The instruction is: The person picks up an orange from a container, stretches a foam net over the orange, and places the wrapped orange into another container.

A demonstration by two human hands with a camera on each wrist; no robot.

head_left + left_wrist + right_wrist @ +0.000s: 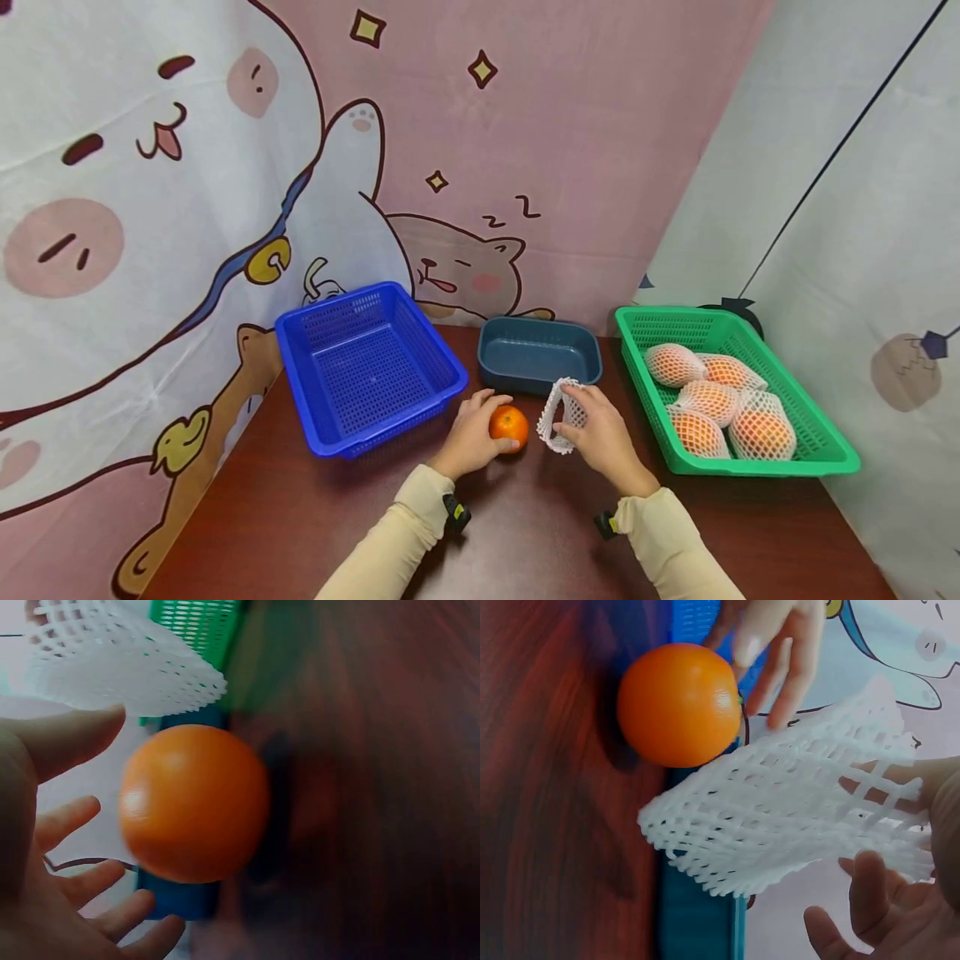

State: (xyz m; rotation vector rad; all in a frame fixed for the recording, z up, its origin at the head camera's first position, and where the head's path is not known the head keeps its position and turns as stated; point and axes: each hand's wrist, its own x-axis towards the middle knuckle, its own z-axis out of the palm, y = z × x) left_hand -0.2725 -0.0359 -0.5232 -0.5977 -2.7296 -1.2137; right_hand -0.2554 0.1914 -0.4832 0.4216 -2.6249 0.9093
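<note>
A bare orange (508, 429) rests on the table in front of me. Around its left side my left hand (467, 439) is spread, thumb and fingers loosely curved; the left wrist view shows the fingers (97, 881) apart from the fruit. Just to the right, my right hand (604, 437) holds a white foam fruit net (574, 414) by one end, thumb and fingers on its mesh. Its open mouth faces the orange. Seen from the right wrist, the net (780, 795) hangs slack with nothing inside.
A blue basket (371, 433) stands at the left. Behind the hands is a dark teal tray (540, 383). The green basket (757, 467) at the right holds several net-wrapped fruits (762, 425). A printed cloth (600, 167) hangs behind the table (517, 533).
</note>
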